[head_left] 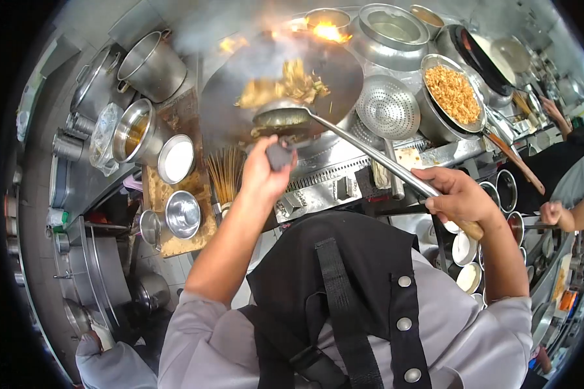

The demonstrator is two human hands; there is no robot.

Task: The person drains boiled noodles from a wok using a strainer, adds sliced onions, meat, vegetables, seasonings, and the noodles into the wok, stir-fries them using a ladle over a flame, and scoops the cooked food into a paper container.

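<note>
My right hand (457,201) is closed around the wooden-ended handle of a long metal ladle (370,150). The ladle's bowl hangs over the near part of a large dark wok (340,65). Yellowish-brown strips of food (289,85) are in the wok, partly blurred and veiled by smoke. At the wok's near rim, my left hand (266,170) grips a dark grey bundle that looks like a cloth (279,156). Whether the wok's handle lies inside that bundle is hidden.
Flames (328,31) rise behind the wok. A perforated skimmer (388,107) and a strainer of browned bits (453,94) stand to the right. Metal bowls (183,214), a bamboo brush (225,174) and a tall pot (152,67) are left. Another person's hand (553,214) shows at right.
</note>
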